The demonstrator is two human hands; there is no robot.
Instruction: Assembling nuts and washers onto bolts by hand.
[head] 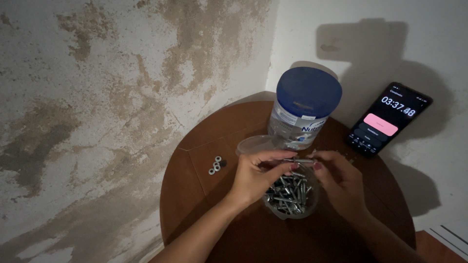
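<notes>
My left hand [256, 175] and my right hand [336, 178] meet above a clear plastic tub [291, 199] that holds several metal bolts. Between the fingertips of both hands is one metal bolt [303, 160], held level over the tub. The left fingers pinch its left end, the right fingers its right end. The tub stands on a round brown wooden table [204, 160].
A tall tin with a blue lid [304, 109] stands just behind the hands, with a clear lid [253, 145] lying beside it. Three small nuts or washers [217, 164] lie on the table to the left. A phone [390, 119] showing a running timer leans against the wall.
</notes>
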